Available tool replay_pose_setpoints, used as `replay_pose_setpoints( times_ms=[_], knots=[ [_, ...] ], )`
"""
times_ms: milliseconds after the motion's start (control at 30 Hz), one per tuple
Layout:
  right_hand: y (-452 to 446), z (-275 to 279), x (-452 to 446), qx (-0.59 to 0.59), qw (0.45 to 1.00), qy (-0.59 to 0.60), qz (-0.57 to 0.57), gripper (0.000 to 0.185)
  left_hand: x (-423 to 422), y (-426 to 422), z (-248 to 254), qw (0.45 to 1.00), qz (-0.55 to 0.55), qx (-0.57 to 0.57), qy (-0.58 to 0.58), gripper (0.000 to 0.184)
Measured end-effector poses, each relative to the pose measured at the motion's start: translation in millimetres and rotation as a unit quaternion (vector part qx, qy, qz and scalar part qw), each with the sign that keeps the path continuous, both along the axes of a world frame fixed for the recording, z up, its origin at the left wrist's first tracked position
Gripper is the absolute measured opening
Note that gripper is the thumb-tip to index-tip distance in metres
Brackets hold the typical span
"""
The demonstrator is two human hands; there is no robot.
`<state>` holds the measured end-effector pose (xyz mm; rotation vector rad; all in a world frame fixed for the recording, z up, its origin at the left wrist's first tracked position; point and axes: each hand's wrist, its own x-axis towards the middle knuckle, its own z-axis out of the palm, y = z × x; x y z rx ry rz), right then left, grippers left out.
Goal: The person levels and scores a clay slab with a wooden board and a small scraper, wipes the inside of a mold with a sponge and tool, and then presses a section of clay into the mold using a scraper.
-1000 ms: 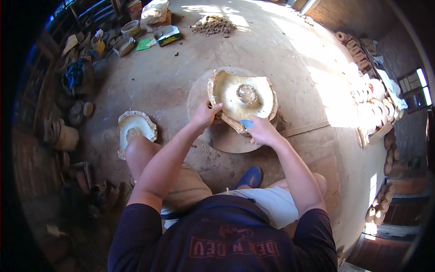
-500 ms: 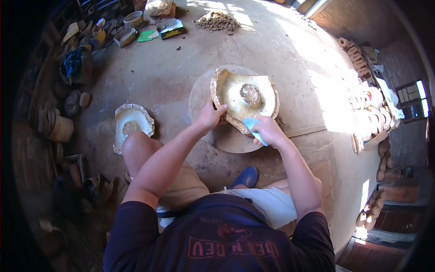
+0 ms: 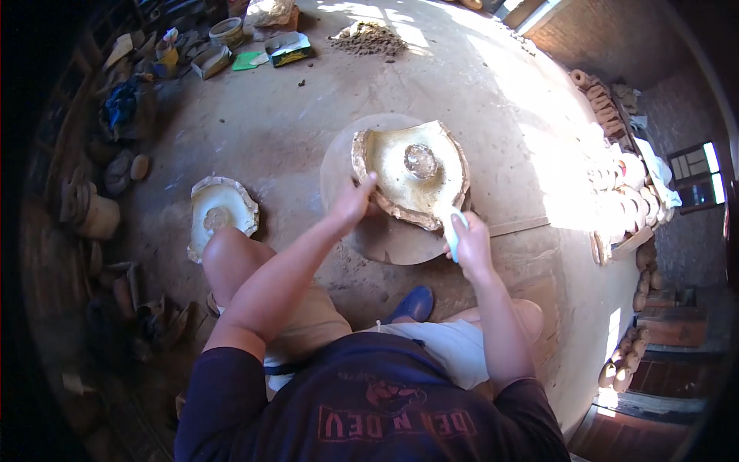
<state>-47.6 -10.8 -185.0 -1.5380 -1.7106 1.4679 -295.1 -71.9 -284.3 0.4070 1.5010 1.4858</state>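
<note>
A pale plaster mould half (image 3: 433, 150) with a rough brown rim and a round knob in its hollow rests tilted on a round wheel disc (image 3: 346, 138). My left hand (image 3: 352, 203) grips its near-left rim, the thumb on the edge and the other fingers partly hidden. In my right hand (image 3: 473, 245) is a flat light blue piece (image 3: 454, 237), held at the mould's near-right edge; its exact kind is unclear. A second, similar mould half (image 3: 240, 202) lies on the floor to the left, beside my knee.
Boxes (image 3: 288, 48), a basket (image 3: 226, 32) and a heap of crumbled clay (image 3: 369, 38) lie at the back. Stacked clay pieces (image 3: 627, 192) line the right side. A bucket (image 3: 100, 217) stands at the left. My blue shoe (image 3: 416, 303) is near the wheel.
The mould half has turned slightly on the disc. My right hand has moved right and toward me with the light blue piece, now seen edge-on. My left hand stays at the rim.
</note>
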Motion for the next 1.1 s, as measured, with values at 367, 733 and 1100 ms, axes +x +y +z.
replay_pose_setpoints(
  times_ms=[367, 733, 1100],
  knots=[
    [-15, -19, -34, 0.055, 0.996, -0.072, -0.014, 0.030, -15, 16, -43, 0.987, 0.039, 0.082, 0.135, 0.040],
    [4, -21, -24, 0.016, 0.997, -0.076, 0.008, 0.030, -7, -10, 8, 1.000, -0.018, 0.006, 0.003, 0.053],
    [5, -20, -20, -0.018, 0.999, -0.043, 0.023, 0.027, -11, -9, -8, 0.981, -0.010, -0.029, 0.192, 0.055]
  ],
)
